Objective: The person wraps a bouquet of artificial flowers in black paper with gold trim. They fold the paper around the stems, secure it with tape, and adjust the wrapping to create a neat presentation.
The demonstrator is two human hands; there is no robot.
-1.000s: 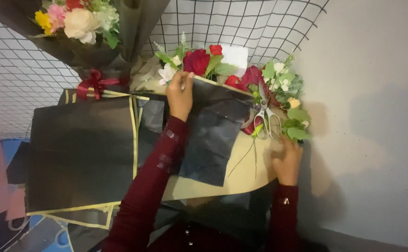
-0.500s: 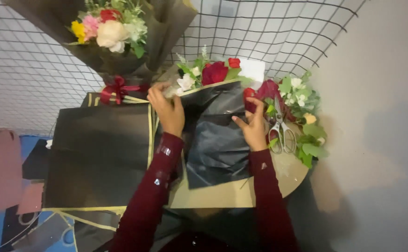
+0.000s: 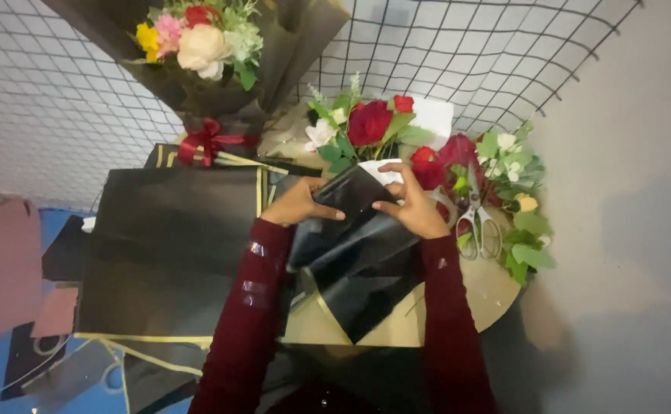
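My left hand [image 3: 299, 205] and my right hand [image 3: 411, 207] both grip a black wrapping sheet [image 3: 355, 253], folded and bunched between them over a round tan table [image 3: 489, 295]. The sheet's upper edge rises toward a red rose [image 3: 369, 121] with a white flower [image 3: 319, 135] and green leaves lying just beyond my fingers. Strips of clear tape [image 3: 257, 249] stick to my left dark red sleeve.
Silver scissors [image 3: 480, 222] lie right of my right hand among loose green stems [image 3: 523, 230]. A stack of black gold-edged paper [image 3: 171, 245] lies to the left. A finished bouquet [image 3: 205, 46] with a red ribbon [image 3: 205, 140] leans on a wire grid [image 3: 466, 54].
Both hands have come closer together and gathered the black sheet into a tighter fold; a second ago my right hand rested farther out at the table's right side.
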